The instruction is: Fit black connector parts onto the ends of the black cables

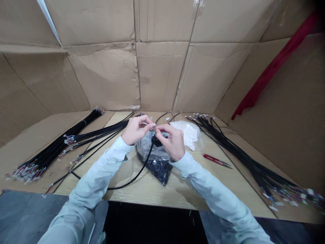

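Both hands meet over the middle of the table, fingertips nearly touching. My left hand point(135, 130) is closed in a pinch on a small white connector point(154, 125). Thin coloured wires at the end of a black cable point(146, 161) are pinched by my right hand point(173, 141). From there the cable curves down and left, passing behind my left forearm. Whether the wires sit inside the connector is too small to tell. Just below the hands lies a clear bag of small black parts point(160, 166). A clear bag of white connectors point(189, 136) is beyond my right hand.
Red-handled snips point(217, 160) lie right of the bags. A tied bundle of black cables point(63, 139) and a looser cable group point(101, 131) are on the left. More cables point(236, 156) stretch along the right. Cardboard walls point(162, 74) enclose the back and sides.
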Motion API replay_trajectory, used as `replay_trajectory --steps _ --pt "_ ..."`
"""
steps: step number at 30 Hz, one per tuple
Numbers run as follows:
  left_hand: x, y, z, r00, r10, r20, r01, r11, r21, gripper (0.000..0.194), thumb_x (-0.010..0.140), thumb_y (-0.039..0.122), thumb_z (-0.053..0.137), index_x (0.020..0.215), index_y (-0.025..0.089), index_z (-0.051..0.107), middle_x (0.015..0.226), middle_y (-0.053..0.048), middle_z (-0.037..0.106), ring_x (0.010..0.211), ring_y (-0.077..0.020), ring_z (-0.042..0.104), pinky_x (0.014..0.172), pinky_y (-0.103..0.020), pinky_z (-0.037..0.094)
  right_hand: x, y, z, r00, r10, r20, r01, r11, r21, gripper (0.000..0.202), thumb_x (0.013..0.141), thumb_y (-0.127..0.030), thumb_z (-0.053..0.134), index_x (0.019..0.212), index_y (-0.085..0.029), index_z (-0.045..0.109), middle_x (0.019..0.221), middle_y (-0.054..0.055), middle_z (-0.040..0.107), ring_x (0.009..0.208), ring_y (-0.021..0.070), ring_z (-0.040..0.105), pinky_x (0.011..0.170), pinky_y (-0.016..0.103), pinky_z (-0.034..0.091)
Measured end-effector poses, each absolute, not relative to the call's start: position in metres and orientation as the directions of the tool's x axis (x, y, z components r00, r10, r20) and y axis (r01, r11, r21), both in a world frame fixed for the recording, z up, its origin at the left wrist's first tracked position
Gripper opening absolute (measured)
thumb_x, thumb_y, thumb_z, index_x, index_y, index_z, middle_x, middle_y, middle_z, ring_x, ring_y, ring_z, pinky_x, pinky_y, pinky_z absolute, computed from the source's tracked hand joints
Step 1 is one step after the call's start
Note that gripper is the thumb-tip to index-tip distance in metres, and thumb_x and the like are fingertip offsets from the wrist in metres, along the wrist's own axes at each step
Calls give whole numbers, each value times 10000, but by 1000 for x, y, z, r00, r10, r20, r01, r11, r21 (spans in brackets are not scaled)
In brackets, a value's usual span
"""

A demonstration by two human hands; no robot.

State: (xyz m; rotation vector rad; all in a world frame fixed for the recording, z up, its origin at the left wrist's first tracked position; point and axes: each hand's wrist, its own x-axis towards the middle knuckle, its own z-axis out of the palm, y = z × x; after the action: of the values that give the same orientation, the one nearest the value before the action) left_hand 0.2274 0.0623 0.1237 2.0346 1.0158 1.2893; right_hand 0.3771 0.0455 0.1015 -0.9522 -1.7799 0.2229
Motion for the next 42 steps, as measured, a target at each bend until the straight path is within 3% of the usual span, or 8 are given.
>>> replay_trajectory --steps 5,11,13,20,29,32,39,42 --pt "225 64 124 322 796 512 292 -598 746 234 739 331 567 717 98 575 733 -72 632 679 -121 577 653 -232 470 378 47 102 -133 697 705 482 667 -569 127 732 -183 523 711 -135 638 728 2 646 655 68 573 659 163 427" --pt "219 60 127 392 683 616 499 -720 482 171 770 274 523 745 122 595 732 -50 629 702 -127 577 695 -247 465 377 48 98 -162 650 743 525 694 -493 126 734 -170 517 714 -141 637 744 7 646 697 85 584 689 181 433" --pt "220 59 128 395 674 624 532 -722 443 165 768 269 519 745 126 598 728 -47 627 701 -130 576 699 -252 463 377 48 97 -167 641 749 533 698 -479 124 734 -166 516 715 -142 636 746 8 646 702 87 586 691 183 436" --pt "231 63 122 233 840 490 263 -539 800 224 719 327 571 699 104 570 702 -59 621 670 -126 576 657 -248 474 379 47 104 -122 623 773 556 688 -467 117 732 -177 526 697 -133 629 709 8 638 627 67 571 629 163 439" --pt "234 61 122 214 888 407 53 -426 903 198 647 285 649 663 100 577 667 -40 611 654 -107 566 687 -261 475 377 45 102 -99 547 831 643 673 -366 123 730 -187 518 661 -132 603 678 20 618 627 88 545 632 204 436" --pt "236 60 122 207 903 377 13 -388 922 199 632 277 662 654 98 579 660 -35 612 652 -105 567 688 -260 475 378 45 104 -88 599 796 622 657 -427 118 711 -179 522 639 -130 602 661 17 616 606 85 545 618 200 437" --pt "239 57 124 223 924 310 -100 -294 950 244 604 302 695 653 93 579 650 -31 619 638 -102 576 699 -269 486 381 43 112 -53 789 612 451 566 -690 137 680 -210 536 648 -121 636 660 14 631 586 76 564 608 178 454" --pt "238 58 124 236 919 316 -98 -301 949 255 603 314 699 651 94 579 653 -32 620 636 -103 574 706 -278 489 382 42 114 -55 813 580 428 544 -722 148 679 -221 542 642 -115 638 653 14 629 581 72 559 598 169 450"
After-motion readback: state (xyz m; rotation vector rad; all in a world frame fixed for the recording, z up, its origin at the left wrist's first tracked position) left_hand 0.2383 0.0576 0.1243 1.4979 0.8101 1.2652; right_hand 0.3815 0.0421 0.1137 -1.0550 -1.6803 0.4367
